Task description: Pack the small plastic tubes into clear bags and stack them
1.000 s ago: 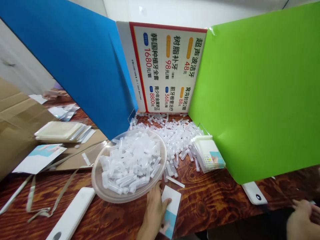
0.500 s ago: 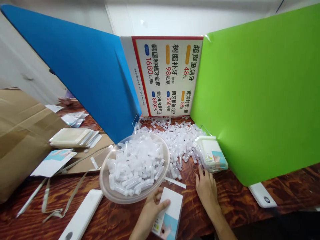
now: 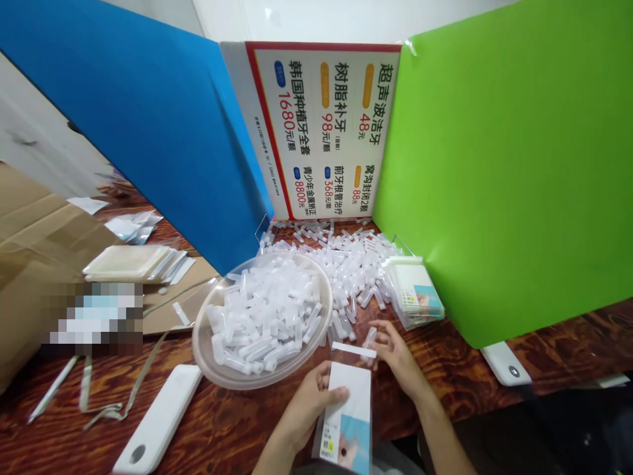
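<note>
In the head view, clasps a white-and-blue card (image 3: 353,415) in a clear sleeve (image 3: 319,450) with the left grip (image 3: 314,402), over the near side of the wood-grained bench (image 3: 217,422), and pinches a small translucent plastic tube (image 3: 370,337) with the right grip (image 3: 395,351), just beside a white strip (image 3: 352,349) beyond the card's far end. Has close by a translucent plastic basin (image 3: 230,380) heaped with similar tubes (image 3: 267,310) to the left, loose tubes (image 3: 351,267) scattered behind and beside it, and a stack of sleeved cards (image 3: 418,290) near the foot of the green panel (image 3: 509,171).
</note>
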Demonstrator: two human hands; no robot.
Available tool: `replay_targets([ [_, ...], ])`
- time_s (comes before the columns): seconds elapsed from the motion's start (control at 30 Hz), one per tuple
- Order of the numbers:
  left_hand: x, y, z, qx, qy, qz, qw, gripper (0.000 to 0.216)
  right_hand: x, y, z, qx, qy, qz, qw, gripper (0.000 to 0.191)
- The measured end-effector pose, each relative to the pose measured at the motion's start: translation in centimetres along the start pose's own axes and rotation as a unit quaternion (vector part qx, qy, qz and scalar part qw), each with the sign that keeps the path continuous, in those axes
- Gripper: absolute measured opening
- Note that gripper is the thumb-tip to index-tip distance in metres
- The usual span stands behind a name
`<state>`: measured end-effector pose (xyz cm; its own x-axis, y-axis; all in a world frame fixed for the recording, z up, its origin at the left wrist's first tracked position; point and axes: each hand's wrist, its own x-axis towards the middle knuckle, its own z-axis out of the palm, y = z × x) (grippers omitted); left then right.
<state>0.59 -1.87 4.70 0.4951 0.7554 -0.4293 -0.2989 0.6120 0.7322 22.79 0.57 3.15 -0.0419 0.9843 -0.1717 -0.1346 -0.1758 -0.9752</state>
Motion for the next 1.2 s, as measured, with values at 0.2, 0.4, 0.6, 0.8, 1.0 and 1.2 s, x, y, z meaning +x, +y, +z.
replay_targets([
  [0.2,0.0,-0.5,-0.7,0.039,-0.013,-0.038,0.998,0.060,-0.7,1.5,2.4,0.094,-0.014,0.023,0.995,0.043],
  [0.4,-0.6,0.0,-1.0,0.034,-0.017,-0.009,0.999,0.066,0.0,1.1,2.7,-0.068,-0.124,-0.052,0.989,0.030],
  [0.6,-0.9,0.7,-1.5,0.054,0.017,0.022,0.998,0.055,3.9,0.6,3.1,-0.353,0.060,-0.130,0.925,0.021],
  [0.8,-1.6,0.7,-2.5,0.084,0.023,0.054,0.995,0.052,5.1,0.8,3.5,-0.463,0.032,-0.105,0.879,0.027],
  [1.0,-1.9,0.2,-2.9,0.076,0.030,0.055,0.995,0.057,3.5,0.4,3.2,-0.492,0.011,-0.107,0.864,0.034],
  [1.2,-2.2,-0.2,-3.8,0.027,-0.005,0.056,0.998,0.055,1.4,-0.3,4.9,-0.121,-0.053,-0.057,0.990,0.025],
])
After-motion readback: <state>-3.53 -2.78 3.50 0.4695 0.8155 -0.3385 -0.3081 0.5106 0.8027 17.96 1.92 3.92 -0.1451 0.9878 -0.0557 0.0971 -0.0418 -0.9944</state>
